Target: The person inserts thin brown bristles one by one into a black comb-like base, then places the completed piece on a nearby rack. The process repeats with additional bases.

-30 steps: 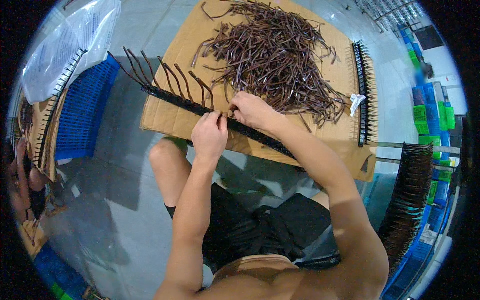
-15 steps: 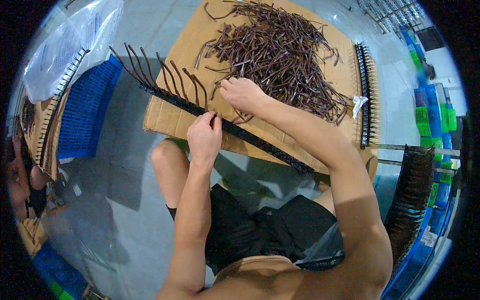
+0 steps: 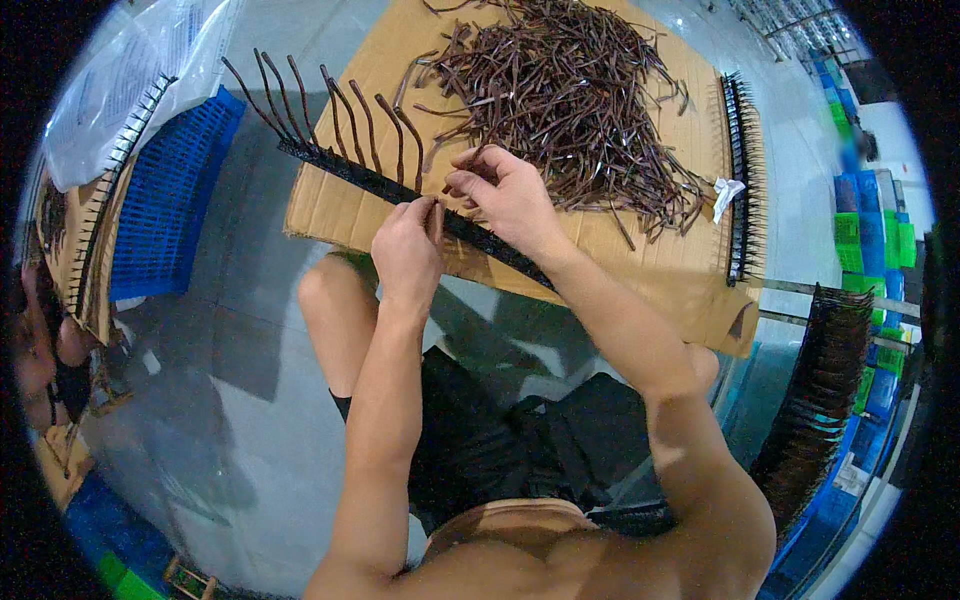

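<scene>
You are working at one sheet of cardboard [image 3: 640,250], and all places here are given relative to it. One black toothed bar [image 3: 400,192] is lying along its near-left edge, long axis running from far left to near right. Seven curved brown prongs [image 3: 352,112] are standing in it, all at the left end, tips pointing away from you. Your left hand [image 3: 408,250] is pinching narrowly on the bar at the near edge. Your right hand [image 3: 508,196], just beyond, is closing its fingers around one brown piece; the grip is partly hidden. One loose heap of brown prongs [image 3: 570,100] is covering the far middle. A second black bar [image 3: 738,180] is lying along the right edge.
</scene>
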Action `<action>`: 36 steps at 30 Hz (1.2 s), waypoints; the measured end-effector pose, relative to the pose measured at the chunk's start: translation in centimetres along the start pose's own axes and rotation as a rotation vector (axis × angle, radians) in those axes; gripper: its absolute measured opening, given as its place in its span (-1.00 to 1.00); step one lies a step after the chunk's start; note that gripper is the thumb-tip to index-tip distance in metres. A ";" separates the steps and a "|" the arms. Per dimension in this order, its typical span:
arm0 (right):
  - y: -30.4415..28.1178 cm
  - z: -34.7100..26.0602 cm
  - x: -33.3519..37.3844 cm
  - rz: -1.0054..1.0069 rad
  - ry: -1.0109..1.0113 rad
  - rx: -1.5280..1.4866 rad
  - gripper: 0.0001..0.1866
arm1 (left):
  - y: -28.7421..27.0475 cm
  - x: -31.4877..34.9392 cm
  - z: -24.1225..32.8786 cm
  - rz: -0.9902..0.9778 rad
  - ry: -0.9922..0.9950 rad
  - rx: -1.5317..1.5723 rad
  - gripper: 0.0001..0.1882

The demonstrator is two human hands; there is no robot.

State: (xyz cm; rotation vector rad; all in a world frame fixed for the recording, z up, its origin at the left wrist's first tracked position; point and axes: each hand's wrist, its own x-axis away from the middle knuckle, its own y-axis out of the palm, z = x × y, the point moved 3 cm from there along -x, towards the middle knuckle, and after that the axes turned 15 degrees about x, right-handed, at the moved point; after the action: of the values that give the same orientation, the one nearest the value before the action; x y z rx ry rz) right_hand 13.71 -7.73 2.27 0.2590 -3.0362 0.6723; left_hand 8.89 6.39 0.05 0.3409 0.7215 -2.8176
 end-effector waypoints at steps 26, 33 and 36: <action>0.0 -1.9 -0.8 -0.275 -0.184 0.349 -0.65 | -0.4 0.2 0.3 0.002 -0.089 -0.114 -0.80; -4.7 2.4 -3.7 -0.121 -0.535 1.316 -0.86 | -0.4 0.5 1.3 0.007 -0.185 -0.095 -0.80; -4.5 3.1 -3.8 -0.064 -0.741 1.382 -0.89 | 0.3 1.1 1.6 -0.003 -0.110 -0.027 -0.81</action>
State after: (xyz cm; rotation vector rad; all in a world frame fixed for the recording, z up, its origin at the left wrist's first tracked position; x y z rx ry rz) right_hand 18.28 -12.49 1.15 0.6883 -2.3144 3.0421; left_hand 7.64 5.17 0.99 0.1789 0.7358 -2.8009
